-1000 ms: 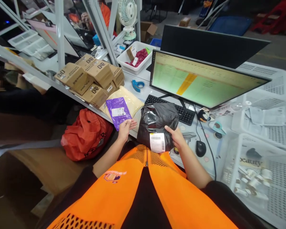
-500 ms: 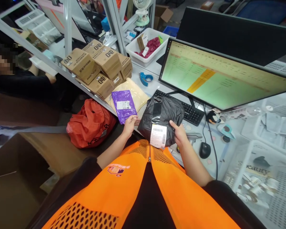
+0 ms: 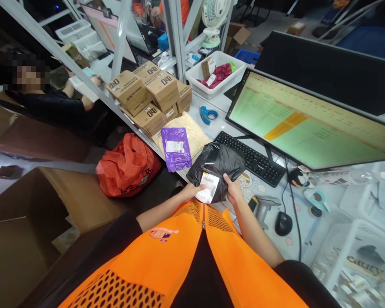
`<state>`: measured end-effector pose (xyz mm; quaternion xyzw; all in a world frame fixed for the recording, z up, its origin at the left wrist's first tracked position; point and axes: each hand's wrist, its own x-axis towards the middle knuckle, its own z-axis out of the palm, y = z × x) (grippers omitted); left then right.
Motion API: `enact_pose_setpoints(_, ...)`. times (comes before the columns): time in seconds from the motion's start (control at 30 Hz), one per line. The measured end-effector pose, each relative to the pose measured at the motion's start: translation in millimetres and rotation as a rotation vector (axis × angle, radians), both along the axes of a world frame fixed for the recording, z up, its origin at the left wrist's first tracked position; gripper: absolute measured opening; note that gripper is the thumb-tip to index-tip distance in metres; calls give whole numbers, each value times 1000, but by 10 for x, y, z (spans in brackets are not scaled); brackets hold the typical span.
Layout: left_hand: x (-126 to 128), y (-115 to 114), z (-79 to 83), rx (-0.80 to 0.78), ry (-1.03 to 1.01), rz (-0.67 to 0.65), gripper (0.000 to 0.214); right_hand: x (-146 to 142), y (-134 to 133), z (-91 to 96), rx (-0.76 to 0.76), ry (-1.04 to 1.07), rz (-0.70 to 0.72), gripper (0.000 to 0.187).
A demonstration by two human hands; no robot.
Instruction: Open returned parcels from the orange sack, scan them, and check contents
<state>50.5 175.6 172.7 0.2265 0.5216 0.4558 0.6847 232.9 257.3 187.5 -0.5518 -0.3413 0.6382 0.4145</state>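
Observation:
A black plastic parcel with a white shipping label rests at the near edge of the white table. My left hand grips its lower left corner beside the label. My right hand holds its lower right edge, fingers curled onto the bag. A purple mailer with a white label lies to the left on a yellow padded envelope, untouched.
Stacked brown cartons sit at the table's left end; an orange bag and open cardboard boxes lie below. Keyboard, monitor, barcode scanner and mouse are to the right. A person in black sits at left.
My left hand left the purple mailer and moved right onto the black parcel's lower left corner. The parcel now sits lower and closer to me, held by both hands.

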Motion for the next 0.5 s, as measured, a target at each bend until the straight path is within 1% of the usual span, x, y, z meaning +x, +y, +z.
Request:
enact_pose_setpoints(0.07, -105, 36, -4, 25, 86, 7, 78, -48, -11, 21, -14, 12, 25, 65)
enact_pose_setpoints(0.17, -233, 67, -6, 47, 181, 31, 66, -124, -22, 50, -29, 20, 73, 68)
enact_pose_setpoints(0.27, -248, 66, -14, 69, 236, 43, 59, -201, -8, 64, -17, -9, 96, 71)
enact_pose_setpoints(0.33, -230, 52, -19, 79, 245, 46, 63, -238, 17, 67, -4, -45, 80, 71)
enact_pose_setpoints(0.4, -232, 30, -20, 89, 193, 27, 71, -258, 49, 67, 5, -81, 62, 68)
enact_pose_setpoints(0.5, -305, 0, -30, 72, 15, -89, 85, -260, 96, 52, 15, -131, 46, 64)
